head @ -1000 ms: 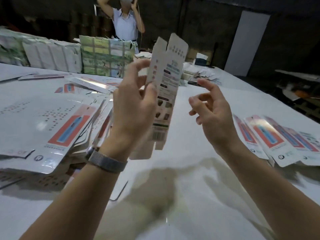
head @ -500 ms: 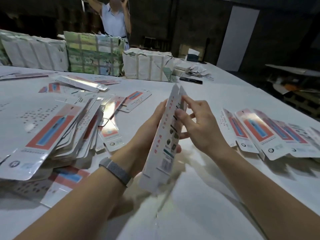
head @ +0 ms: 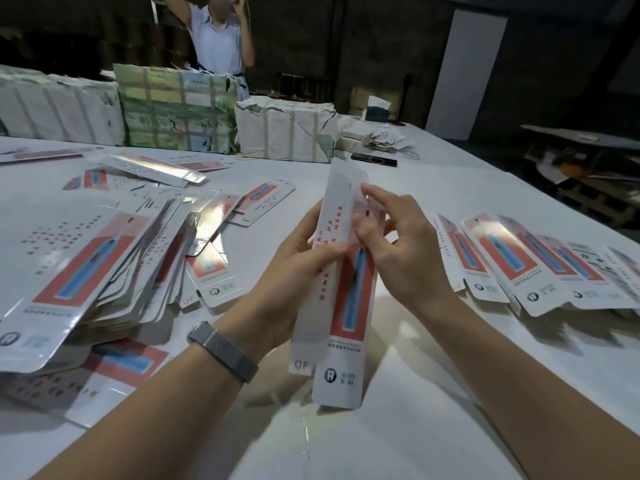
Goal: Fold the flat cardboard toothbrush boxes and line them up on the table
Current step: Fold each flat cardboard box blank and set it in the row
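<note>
Glossy printed cardboard box [head: 341, 289], shiny flat cartons [head: 79, 271], a smooth white table [head: 450, 188], and a woven metal-mesh wristband [head: 223, 351].

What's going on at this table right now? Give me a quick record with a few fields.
Activity: a person is folding a toothbrush box held above the table
Left hand: grips the box's left side
Right hand: fingers curled round the box's upper right edge
Flat boxes: a stack on the left
Finished boxes: a row on the right
Background: wrapped bundles, another person standing behind them
</note>
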A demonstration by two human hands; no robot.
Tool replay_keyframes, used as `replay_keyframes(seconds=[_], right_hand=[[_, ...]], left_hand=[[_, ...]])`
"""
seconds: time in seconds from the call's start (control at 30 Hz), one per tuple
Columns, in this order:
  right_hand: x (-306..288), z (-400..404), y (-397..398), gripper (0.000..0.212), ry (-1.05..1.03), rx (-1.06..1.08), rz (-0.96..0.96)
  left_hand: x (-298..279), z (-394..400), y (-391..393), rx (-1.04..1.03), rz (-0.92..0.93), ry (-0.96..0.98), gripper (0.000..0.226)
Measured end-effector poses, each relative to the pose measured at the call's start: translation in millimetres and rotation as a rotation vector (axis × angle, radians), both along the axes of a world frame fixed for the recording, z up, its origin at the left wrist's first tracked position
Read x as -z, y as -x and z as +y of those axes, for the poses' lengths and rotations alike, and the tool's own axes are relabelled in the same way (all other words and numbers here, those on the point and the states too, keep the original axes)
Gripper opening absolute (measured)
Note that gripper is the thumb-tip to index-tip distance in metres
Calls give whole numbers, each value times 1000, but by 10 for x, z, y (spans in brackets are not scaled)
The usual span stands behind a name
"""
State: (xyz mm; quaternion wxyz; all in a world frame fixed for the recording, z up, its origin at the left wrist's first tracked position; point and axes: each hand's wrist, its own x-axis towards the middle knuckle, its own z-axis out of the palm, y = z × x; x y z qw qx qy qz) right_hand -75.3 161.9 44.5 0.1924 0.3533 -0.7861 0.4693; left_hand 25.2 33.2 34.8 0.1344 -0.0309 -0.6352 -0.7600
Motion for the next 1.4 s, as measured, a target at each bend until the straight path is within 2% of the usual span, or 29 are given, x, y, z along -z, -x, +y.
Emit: replay_keyframes(seconds=[0.13, 0.2, 0.27, 0.4, 0.5, 0.6, 0.7, 0.9, 1.07, 1.2, 1.3, 1.4], right_hand=[[27, -22, -12, 39, 49, -35, -115], [24, -36, -39, 36, 84, -32, -145], [7, -48, -70, 28, 173, -66, -221], [-47, -38, -81, 9, 289, -59, -285], [-85, -11, -43, 13, 311, -31, -301], [-173, 24, 17, 23, 231, 0, -357], [-303, 91, 87, 30, 186, -34, -437], [-456, 204, 63, 29, 181, -129, -590], [-541, 236, 27, 26, 182, -167, -734], [-489, 143, -30, 28, 168, -137, -617], [-425, 77, -74, 20, 285, -126, -526], [-344, 35, -92, 13, 386, -137, -550]], left_hand=[[-5, 25, -26, 144, -73, -177, 41], [-8, 29, -34, 124, -125, -165, 39], [-14, 18, -39, 117, -168, -164, 48], [-35, 29, -62, 173, -162, -148, 53], [-42, 48, -67, 225, -161, -89, 58], [-49, 76, -57, 252, -188, -75, 55], [-54, 114, -39, 292, -211, -38, 62], [-51, 160, 7, 330, -260, -58, 72], [-28, 208, 78, 382, -302, -250, 76], [26, 225, 98, 346, -296, -226, 82], [39, 234, 85, 294, -209, -174, 78], [-2, 215, 75, 279, -163, -304, 72]])
